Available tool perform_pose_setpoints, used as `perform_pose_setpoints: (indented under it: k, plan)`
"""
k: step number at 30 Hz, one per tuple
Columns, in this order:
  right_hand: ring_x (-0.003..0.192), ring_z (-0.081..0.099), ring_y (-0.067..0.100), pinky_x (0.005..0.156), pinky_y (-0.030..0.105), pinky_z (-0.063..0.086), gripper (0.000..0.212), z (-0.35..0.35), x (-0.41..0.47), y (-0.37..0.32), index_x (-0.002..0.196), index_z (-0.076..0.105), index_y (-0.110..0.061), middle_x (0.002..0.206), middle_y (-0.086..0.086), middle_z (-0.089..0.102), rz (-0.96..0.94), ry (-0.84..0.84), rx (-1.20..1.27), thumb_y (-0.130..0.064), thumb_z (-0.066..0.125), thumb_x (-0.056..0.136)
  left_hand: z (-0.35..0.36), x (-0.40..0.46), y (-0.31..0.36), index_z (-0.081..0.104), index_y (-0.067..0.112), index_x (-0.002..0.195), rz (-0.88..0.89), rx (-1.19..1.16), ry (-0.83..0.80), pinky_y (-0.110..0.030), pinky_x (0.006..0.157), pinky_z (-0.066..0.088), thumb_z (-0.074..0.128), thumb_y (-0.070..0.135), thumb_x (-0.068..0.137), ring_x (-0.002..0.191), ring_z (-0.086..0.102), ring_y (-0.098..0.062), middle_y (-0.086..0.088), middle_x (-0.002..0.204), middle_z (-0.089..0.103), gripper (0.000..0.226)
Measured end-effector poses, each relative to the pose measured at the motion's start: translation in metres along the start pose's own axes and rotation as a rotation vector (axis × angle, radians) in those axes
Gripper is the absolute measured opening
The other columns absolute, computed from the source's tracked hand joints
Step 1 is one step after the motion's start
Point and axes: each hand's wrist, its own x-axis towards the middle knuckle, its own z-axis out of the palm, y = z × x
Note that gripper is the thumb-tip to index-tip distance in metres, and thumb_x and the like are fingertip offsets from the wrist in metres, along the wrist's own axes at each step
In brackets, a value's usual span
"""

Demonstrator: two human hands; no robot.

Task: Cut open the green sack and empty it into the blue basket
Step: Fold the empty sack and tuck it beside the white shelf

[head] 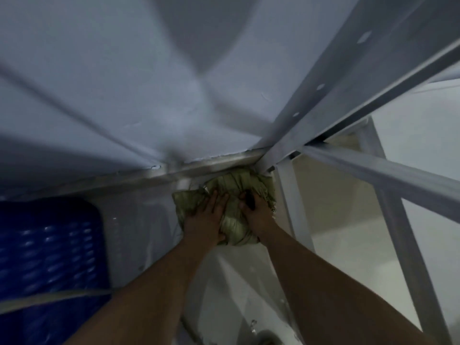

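1. Head view: the sack (231, 207) lies at about 6 o'clock from the middle of the frame, tucked under the corner of a grey metal rack (311, 135).
2. The left hand (206, 215) presses flat on the sack's left side, fingers spread on the cloth.
3. The right hand (256, 210) rests on the sack's right side, fingers curled round a dark object (250, 199), likely the cutter, though blur hides what it is.
4. The basket (49, 245) sits at 8 o'clock, well apart from the sack.
5. The sack looks soft, crumpled and woven, probably limp and somewhat slippery. I would bunch a fold near the top and hold it taut for cutting.
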Motion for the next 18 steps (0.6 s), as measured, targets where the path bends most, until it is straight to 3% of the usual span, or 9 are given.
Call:
perform_pose_setpoints:
  k: [2,5,8,10,12,15,18]
  plan:
    - [0.12,0.054,0.034,0.104,0.05,0.043,0.047,-0.01,-0.025,-0.023,0.124,0.059,-0.013,0.129,0.017,0.059,-0.019,-0.027,0.001,-0.039,0.052,0.084,-0.012,-0.015,-0.001,-0.005,0.027,0.15,0.022,0.0,0.004,-0.043,0.108,0.032,0.059,0.047,0.082,0.147,0.008,-0.023,-0.001,0.16,-0.01,0.095]
    - [0.123,0.052,0.03,0.106,0.04,0.041,0.047,-0.029,-0.067,-0.049,0.132,0.053,-0.008,0.132,0.015,0.056,-0.027,-0.031,0.012,-0.03,0.053,0.091,-0.035,-0.045,0.004,0.012,0.023,0.15,0.085,0.012,0.189,-0.047,0.109,0.03,0.057,0.054,0.081,0.145,0.017,-0.029,-0.006,0.16,0.011,0.087]
    - [0.112,0.055,0.024,0.09,0.03,0.044,0.038,-0.049,-0.11,-0.075,0.129,0.054,-0.009,0.119,0.01,0.059,0.017,-0.002,0.023,-0.025,0.05,0.095,-0.058,-0.088,0.013,0.005,0.024,0.15,0.069,0.14,0.161,-0.049,0.116,0.012,0.051,0.053,0.084,0.147,0.006,-0.026,-0.005,0.161,0.002,0.086]
    - [0.097,0.051,0.019,0.079,0.026,0.037,0.029,-0.06,-0.138,-0.091,0.12,0.057,-0.012,0.104,0.006,0.054,0.015,-0.006,-0.014,-0.024,0.042,0.098,-0.072,-0.12,0.016,0.0,0.025,0.15,0.034,0.202,0.104,-0.048,0.117,0.006,0.049,0.052,0.086,0.148,0.0,-0.025,-0.005,0.161,-0.005,0.085]
    - [0.095,0.053,0.025,0.077,0.027,0.036,0.031,-0.069,-0.165,-0.11,0.118,0.057,-0.008,0.104,0.011,0.057,0.008,-0.008,-0.058,-0.025,0.041,0.098,-0.087,-0.156,0.02,0.0,0.024,0.15,0.021,0.204,0.096,-0.048,0.117,0.003,0.047,0.052,0.087,0.148,-0.001,-0.025,-0.005,0.161,-0.006,0.083]
    - [0.108,0.059,0.034,0.08,0.032,0.044,0.043,-0.083,-0.213,-0.143,0.125,0.055,-0.008,0.121,0.017,0.062,0.005,-0.014,-0.135,-0.036,0.043,0.095,-0.12,-0.213,0.032,0.0,0.019,0.15,0.029,0.195,0.169,-0.046,0.118,0.003,0.042,0.05,0.09,0.148,0.0,-0.025,-0.006,0.161,-0.003,0.079]
    - [0.098,0.061,0.03,0.077,0.033,0.045,0.037,-0.101,-0.267,-0.184,0.105,0.063,-0.015,0.106,0.012,0.066,-0.03,-0.032,-0.231,-0.042,0.041,0.095,-0.172,-0.27,0.048,-0.002,0.017,0.15,0.032,0.218,0.204,-0.046,0.12,0.004,0.035,0.05,0.093,0.148,-0.002,-0.025,-0.006,0.161,-0.002,0.076]
